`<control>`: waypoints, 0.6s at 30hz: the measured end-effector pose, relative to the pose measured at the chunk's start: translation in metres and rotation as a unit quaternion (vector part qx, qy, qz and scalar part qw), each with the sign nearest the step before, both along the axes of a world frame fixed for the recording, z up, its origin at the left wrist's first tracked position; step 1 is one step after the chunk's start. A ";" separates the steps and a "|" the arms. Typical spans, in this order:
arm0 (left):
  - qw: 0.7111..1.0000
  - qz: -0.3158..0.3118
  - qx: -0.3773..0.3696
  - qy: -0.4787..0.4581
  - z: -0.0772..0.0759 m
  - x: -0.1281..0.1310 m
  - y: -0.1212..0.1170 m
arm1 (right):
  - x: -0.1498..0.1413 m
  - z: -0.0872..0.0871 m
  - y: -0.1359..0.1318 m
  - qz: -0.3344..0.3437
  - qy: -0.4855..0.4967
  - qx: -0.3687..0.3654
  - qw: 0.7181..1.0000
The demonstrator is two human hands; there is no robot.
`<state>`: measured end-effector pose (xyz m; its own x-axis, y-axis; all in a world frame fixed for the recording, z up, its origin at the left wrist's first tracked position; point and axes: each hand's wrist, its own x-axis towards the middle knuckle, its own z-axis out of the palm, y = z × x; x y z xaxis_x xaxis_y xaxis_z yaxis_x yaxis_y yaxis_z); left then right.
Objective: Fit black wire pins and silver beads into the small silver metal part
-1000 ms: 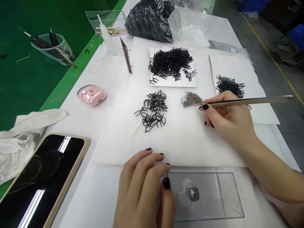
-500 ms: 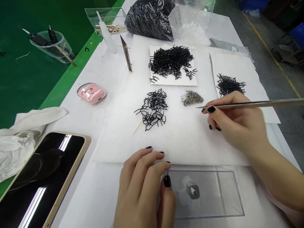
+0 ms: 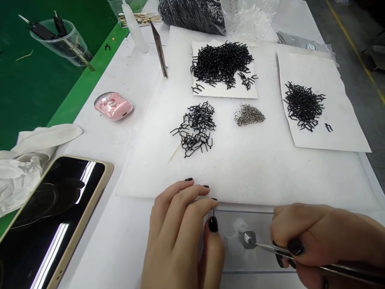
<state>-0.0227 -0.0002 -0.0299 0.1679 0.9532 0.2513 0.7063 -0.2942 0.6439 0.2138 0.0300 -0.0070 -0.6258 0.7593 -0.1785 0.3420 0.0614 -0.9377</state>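
My right hand (image 3: 315, 237) grips a pair of metal tweezers (image 3: 281, 252). Their tips meet the right side of a small metal block (image 3: 249, 239) with a raised middle, which stands on a clear plastic box (image 3: 258, 272). Any tiny part at the tips is too small to make out. At the left, the thumb and bent fingers of my left hand (image 3: 183, 237) hold the box by its far left corner. Beyond the hands, a small heap of tiny metal pieces (image 3: 249, 115) lies on a white foam sheet (image 3: 240, 168), beside a pile of black forked pieces (image 3: 198, 126).
More black forked pieces (image 3: 222, 64) and another pile (image 3: 303, 104) lie on white paper. A pointed metal tool (image 3: 159, 50) stands near a white dropper bottle (image 3: 134, 28). Leftward are a pink case (image 3: 113, 106), a phone (image 3: 51, 216), white cloth (image 3: 21, 176) and a plastic cup (image 3: 61, 40).
My right hand has come from beside the heap of tiny pieces down to the box, bringing the tweezers to the metal block. My left hand keeps its hold. The view has shifted slightly.
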 end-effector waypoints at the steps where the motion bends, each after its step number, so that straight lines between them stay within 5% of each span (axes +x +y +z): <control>1: 1.000 0.011 -0.001 -0.006 0.000 0.002 0.000 | -0.002 0.000 -0.002 -0.014 0.018 0.011 1.000; 10: 1.000 0.011 -0.009 -0.006 0.002 0.003 0.001 | -0.020 0.003 -0.003 -0.054 0.105 0.044 0.992; 18: 1.000 -0.023 -0.018 0.006 0.002 -0.001 0.001 | -0.011 0.001 -0.010 -0.053 0.098 -0.020 0.994</control>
<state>-0.0237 0.0012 -0.0277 0.2136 0.9532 0.2141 0.7003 -0.3022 0.6467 0.2031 0.0197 -0.0061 -0.5680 0.8178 -0.0926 0.1545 -0.0045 -0.9880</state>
